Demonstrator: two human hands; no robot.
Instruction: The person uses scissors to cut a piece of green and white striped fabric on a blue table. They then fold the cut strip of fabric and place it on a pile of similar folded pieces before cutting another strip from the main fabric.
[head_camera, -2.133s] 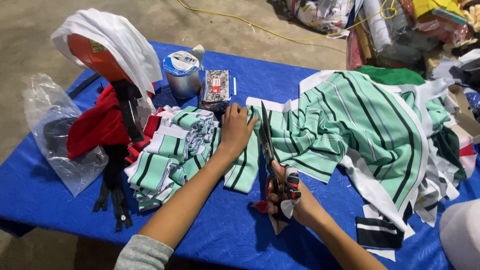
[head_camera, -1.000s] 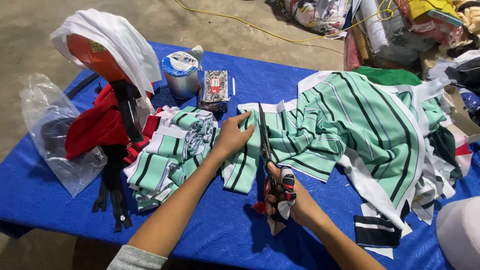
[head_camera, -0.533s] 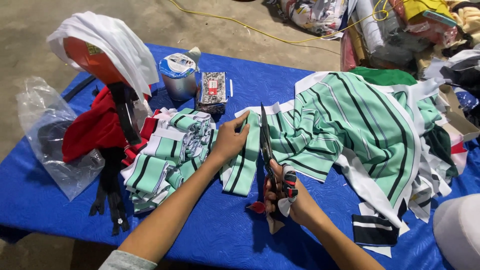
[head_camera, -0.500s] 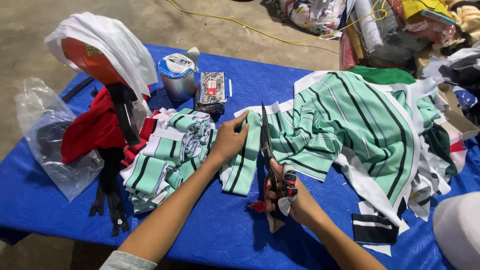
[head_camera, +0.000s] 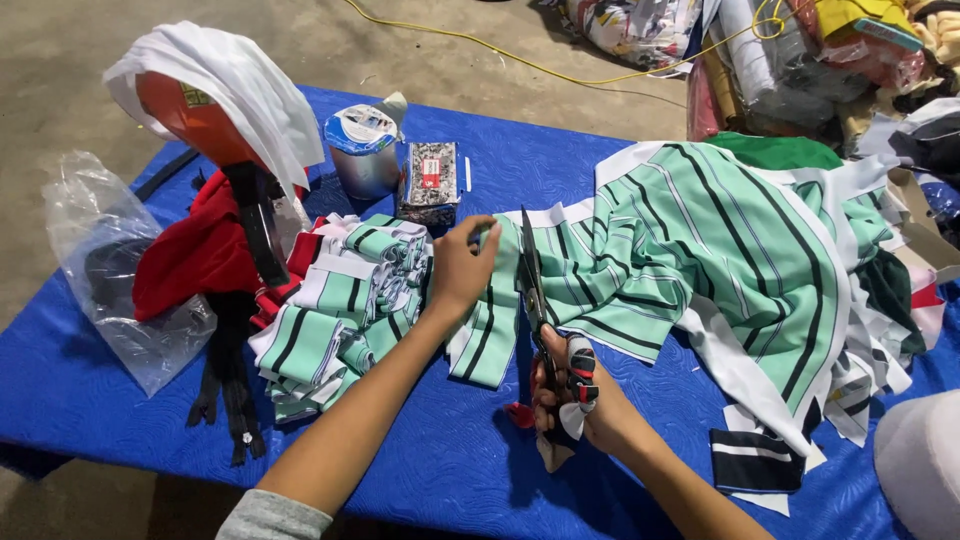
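Blue quilted table cover (head_camera: 440, 480) fills the scene, laid over a table on a bare concrete floor, and right at its middle lies the green-and-white striped fabric (head_camera: 700, 250), a big sheet spilling off to the right. Scissors (head_camera: 535, 300) stand with their blades up along its cut edge, slightly parted around the cloth. Right hand (head_camera: 575, 400) is wrapped tight through the padded handles, fingers closed on them. Left hand (head_camera: 462, 268) pins down the narrow striped strip (head_camera: 490, 335) just left of the blades, fingers curled and pinching its top edge. Beside that wrist sits a stack of cut striped pieces (head_camera: 345, 310). Further left, red cloth (head_camera: 195, 255) with black zippers (head_camera: 230, 390) hanging toward the table edge, and a crumpled clear plastic bag (head_camera: 100, 270). Behind the stack, a metal tin (head_camera: 362, 150) and a small patterned box (head_camera: 430, 180). Far back right, heaps of bundled fabric (head_camera: 800, 60) on the floor.
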